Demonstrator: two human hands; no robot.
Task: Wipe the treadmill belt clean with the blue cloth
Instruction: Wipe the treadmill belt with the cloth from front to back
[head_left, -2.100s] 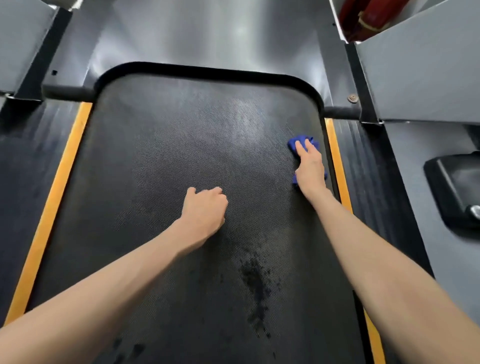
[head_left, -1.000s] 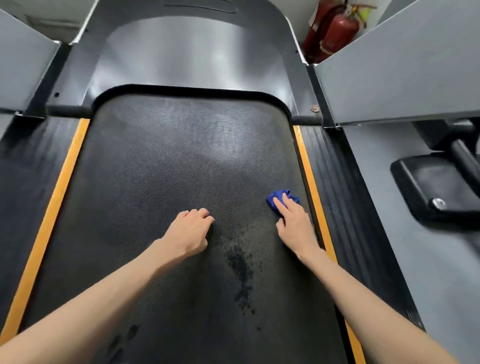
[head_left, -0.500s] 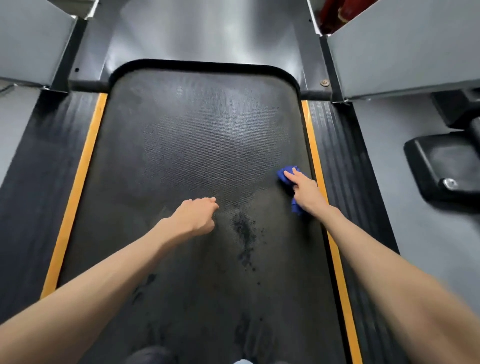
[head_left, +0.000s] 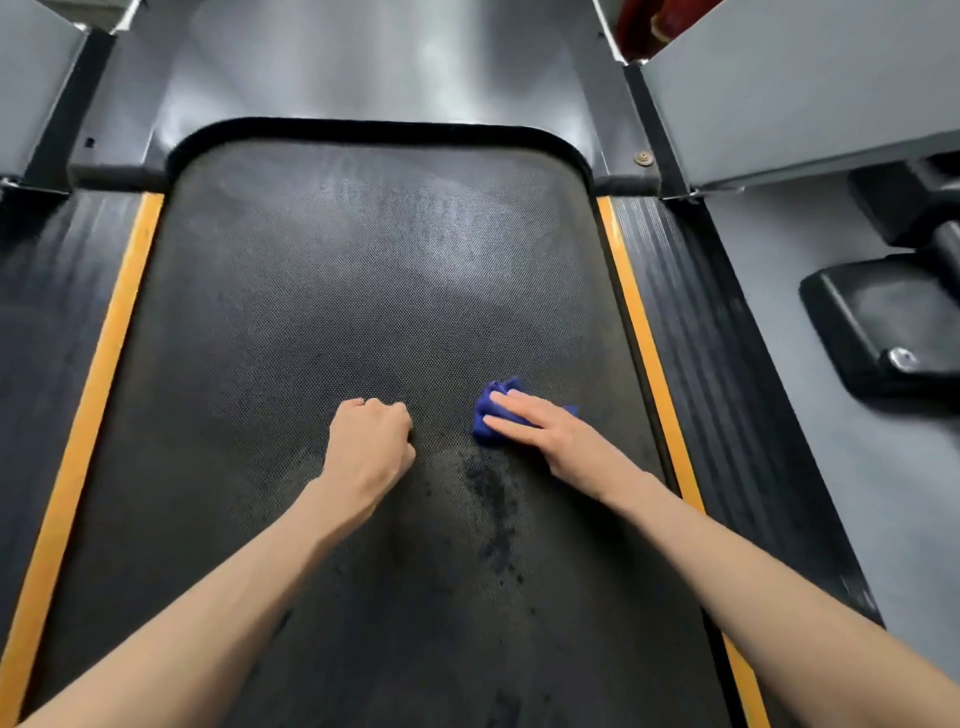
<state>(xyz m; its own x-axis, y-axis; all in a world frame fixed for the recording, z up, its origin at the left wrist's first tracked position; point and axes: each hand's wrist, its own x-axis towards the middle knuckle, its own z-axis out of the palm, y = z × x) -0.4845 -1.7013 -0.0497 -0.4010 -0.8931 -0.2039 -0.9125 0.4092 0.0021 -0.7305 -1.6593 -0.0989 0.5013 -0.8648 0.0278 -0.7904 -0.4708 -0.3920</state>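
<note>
Pressing flat on the blue cloth (head_left: 492, 411), the right hand (head_left: 563, 442) lies with its fingers (head_left: 519, 404) straight and close together, pointing left across the belt; nothing is curled round the fabric. The cloth is bunched into a small crumpled wad, mostly covered by those fingers, with folds showing at the fingertips and a corner behind the knuckles. It sits on the treadmill belt (head_left: 363, 291), right of centre and nearer the right-hand yellow strip (head_left: 644, 358) than the left one (head_left: 106, 338).

The left hand (head_left: 370, 448) rests on the belt as a closed fist, fingers (head_left: 372, 407) tucked under and holding nothing, just beside the cloth but apart from it.

The belt is black with a fine dotted texture. A pale, dusty sheen covers its far half, while a dark wet-looking blotch (head_left: 493, 501) with scattered specks lies directly below the cloth, between the two forearms. Ribbed black side rails (head_left: 711, 374) flank the strips. A grey motor cover (head_left: 363, 62) closes the belt's far end, and a black machine foot (head_left: 883, 322) stands on the grey floor (head_left: 831, 493) at right.
</note>
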